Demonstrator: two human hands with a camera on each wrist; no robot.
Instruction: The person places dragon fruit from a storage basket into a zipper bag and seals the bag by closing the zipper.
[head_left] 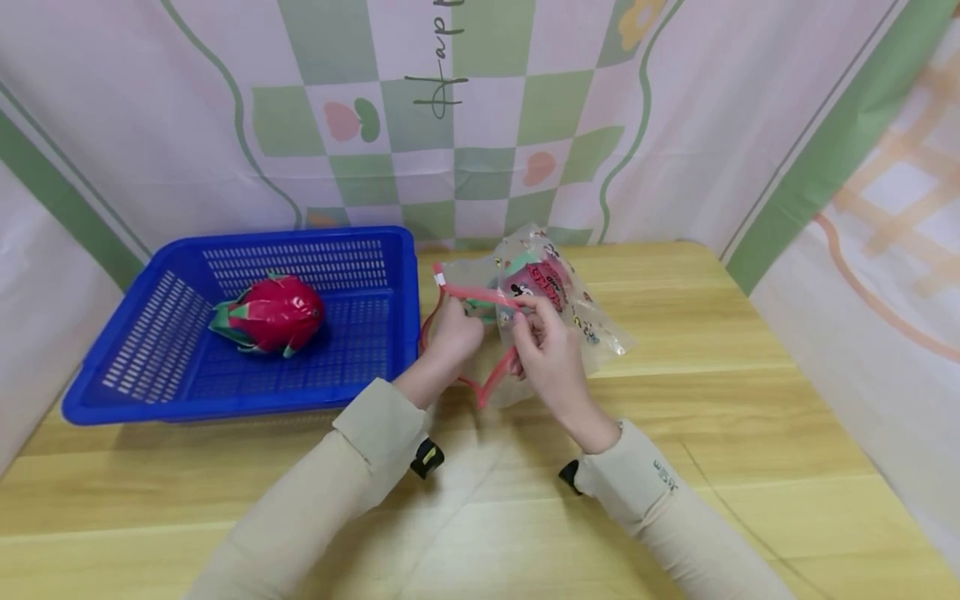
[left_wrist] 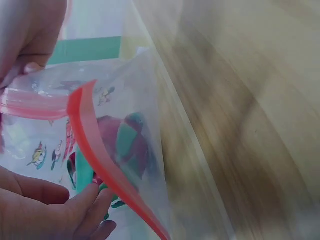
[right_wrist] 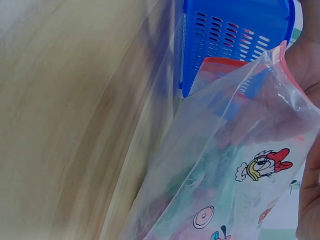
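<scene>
While the clear, red-rimmed bag (head_left: 552, 283) is aligned lengthwise left-to-right, mouth leftward, its edge is pinched by the right hand (head_left: 553, 354); the left hand (head_left: 453, 337) cannot be judged.

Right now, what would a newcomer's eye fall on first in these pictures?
First, the glossy red dragon fruit lying in the blue basket, left in the head view. Then the clear red-edged bag to the basket's right, a red-and-green thing inside, with the right grip pinching its edge.
</scene>
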